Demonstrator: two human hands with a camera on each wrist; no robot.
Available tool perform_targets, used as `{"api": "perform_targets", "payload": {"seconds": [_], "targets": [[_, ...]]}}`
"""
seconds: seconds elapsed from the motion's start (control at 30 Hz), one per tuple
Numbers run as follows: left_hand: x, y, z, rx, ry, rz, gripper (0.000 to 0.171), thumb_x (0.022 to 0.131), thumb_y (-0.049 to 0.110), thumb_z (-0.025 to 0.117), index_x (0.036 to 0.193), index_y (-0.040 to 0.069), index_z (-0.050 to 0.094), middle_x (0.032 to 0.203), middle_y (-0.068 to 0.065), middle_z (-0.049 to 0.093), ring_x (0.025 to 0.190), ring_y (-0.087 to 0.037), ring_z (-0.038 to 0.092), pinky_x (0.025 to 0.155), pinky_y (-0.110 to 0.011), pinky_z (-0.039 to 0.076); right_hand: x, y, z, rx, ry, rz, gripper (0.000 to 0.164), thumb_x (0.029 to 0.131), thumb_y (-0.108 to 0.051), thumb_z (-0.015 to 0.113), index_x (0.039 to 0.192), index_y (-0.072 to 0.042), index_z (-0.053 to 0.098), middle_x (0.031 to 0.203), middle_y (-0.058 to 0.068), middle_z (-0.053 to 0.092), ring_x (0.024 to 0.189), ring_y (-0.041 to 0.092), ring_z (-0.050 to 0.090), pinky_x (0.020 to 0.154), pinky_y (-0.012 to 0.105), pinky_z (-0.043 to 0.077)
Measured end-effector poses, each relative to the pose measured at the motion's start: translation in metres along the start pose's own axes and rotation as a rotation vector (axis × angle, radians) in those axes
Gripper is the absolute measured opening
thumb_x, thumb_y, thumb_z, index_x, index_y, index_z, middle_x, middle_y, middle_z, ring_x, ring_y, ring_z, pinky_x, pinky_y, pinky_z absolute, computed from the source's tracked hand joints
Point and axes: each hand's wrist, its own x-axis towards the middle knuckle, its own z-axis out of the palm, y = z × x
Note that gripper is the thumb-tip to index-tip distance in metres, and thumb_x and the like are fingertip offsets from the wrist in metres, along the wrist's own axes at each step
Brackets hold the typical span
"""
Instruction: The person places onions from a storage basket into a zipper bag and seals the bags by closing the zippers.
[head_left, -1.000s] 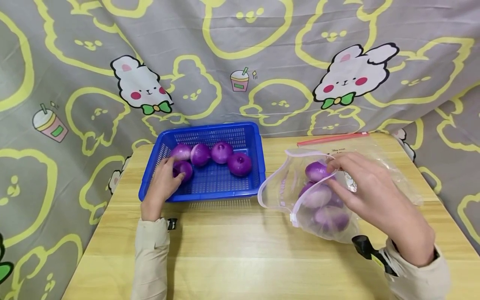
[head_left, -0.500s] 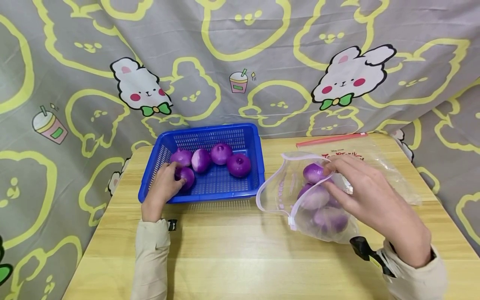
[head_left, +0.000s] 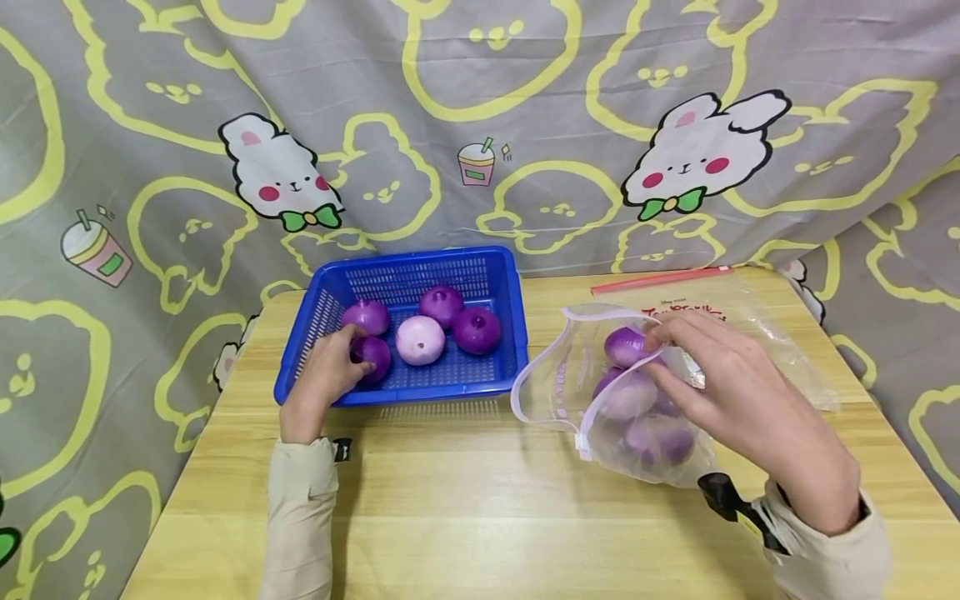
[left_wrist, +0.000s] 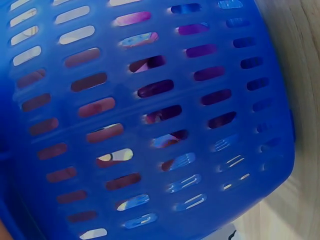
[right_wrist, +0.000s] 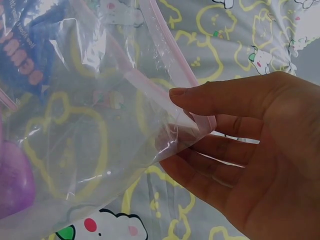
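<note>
Inside the blue basket (head_left: 401, 392), my left hand (head_left: 324, 377) grips a purple onion (head_left: 375, 357) near the left wall, thumb on its front side. Around it lie other onions, among them a pale one (head_left: 420, 340) with its root end facing up. My right hand (head_left: 738, 392) pinches the rim of a clear zip bag (head_left: 551, 375), which stands with its mouth spread toward the basket and holds several onions (head_left: 660, 437). In the right wrist view, thumb and fingers pinch the bag's pink-white edge (right_wrist: 165, 95). The left wrist view shows only the slotted basket wall (left_wrist: 150, 105), hiding the left fingers.
A flat clear bag with a red zip strip (head_left: 660, 281) lies behind the right hand on the wooden table (head_left: 480, 508). A patterned grey curtain (head_left: 555, 108) hangs along the table's back and sides.
In the basket, the pale onion has rolled, turning its root end up and shifting slightly right and forward. The left hand's onion has moved slightly right. The right hand has barely moved.
</note>
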Motion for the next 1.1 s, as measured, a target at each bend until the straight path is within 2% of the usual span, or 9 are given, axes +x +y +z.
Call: {"api": "perform_targets", "payload": {"seconds": [0.13,0.37,0.47,0.67,0.77,0.93,1.1], "targets": [[-0.0007,0.0002,-0.0012,-0.006,0.013,-0.009,0.046,0.079,0.01,0.083,0.117,-0.006,0.06,0.109,-0.031,0.064,0.1,-0.045,0.06,0.087,-0.058,0.048,0.0002,-0.0003,0.0,0.0,0.007,-0.005,0.022,0.078,-0.002,0.073,0.097,-0.009,0.065,0.102,0.002,0.067,0.098,0.019,0.063,0.084,0.025,0.044],[-0.0029,0.0012,-0.0034,-0.011,0.044,0.01,0.049,0.08,0.007,0.082,0.121,-0.005,0.058,0.108,-0.03,0.059,0.101,-0.046,0.057,0.088,-0.061,0.047,0.0006,-0.0008,0.0007,0.0,0.01,-0.005,0.024,0.075,0.0,0.075,0.095,-0.009,0.064,0.102,0.003,0.068,0.099,0.021,0.063,0.088,0.018,0.041],[-0.0034,0.0019,-0.0049,0.0,0.037,0.001,0.049,0.082,0.006,0.079,0.124,-0.004,0.057,0.11,-0.03,0.057,0.102,-0.046,0.056,0.088,-0.062,0.046,0.0007,-0.0009,0.0006,0.001,0.009,-0.004,0.024,0.075,0.0,0.075,0.095,-0.009,0.064,0.102,0.004,0.068,0.099,0.021,0.063,0.089,0.016,0.04],[-0.0022,0.004,-0.0071,0.01,0.011,-0.031,0.049,0.086,0.008,0.076,0.129,-0.003,0.056,0.123,-0.031,0.054,0.111,-0.048,0.054,0.093,-0.066,0.043,0.0005,-0.0001,0.0008,0.002,0.01,-0.011,0.022,0.077,-0.002,0.073,0.096,-0.009,0.065,0.104,0.004,0.068,0.099,0.021,0.063,0.081,0.027,0.045],[-0.0018,0.0051,-0.0081,0.011,0.009,-0.045,0.05,0.086,0.009,0.075,0.131,-0.003,0.055,0.128,-0.032,0.052,0.115,-0.049,0.052,0.096,-0.067,0.042,0.0006,0.0003,0.0014,0.005,0.009,-0.015,0.02,0.079,-0.003,0.072,0.096,-0.009,0.065,0.105,0.004,0.068,0.1,0.021,0.063,0.081,0.027,0.045],[-0.0014,0.0061,-0.0092,0.026,0.036,-0.054,0.056,0.085,0.007,0.075,0.135,-0.004,0.053,0.135,-0.034,0.049,0.121,-0.054,0.046,0.1,-0.069,0.037,0.0006,-0.0001,0.002,0.004,0.006,-0.016,0.019,0.08,-0.004,0.072,0.097,-0.008,0.064,0.105,0.005,0.068,0.099,0.021,0.063,0.081,0.028,0.045],[-0.0017,0.0063,-0.0099,0.037,0.069,-0.031,0.059,0.083,0.005,0.077,0.136,-0.003,0.053,0.134,-0.033,0.053,0.118,-0.056,0.046,0.098,-0.068,0.037,0.0009,-0.0006,0.0025,0.0,0.001,-0.013,0.021,0.078,-0.002,0.073,0.097,-0.008,0.065,0.105,0.005,0.068,0.099,0.021,0.063,0.082,0.029,0.045]]}}
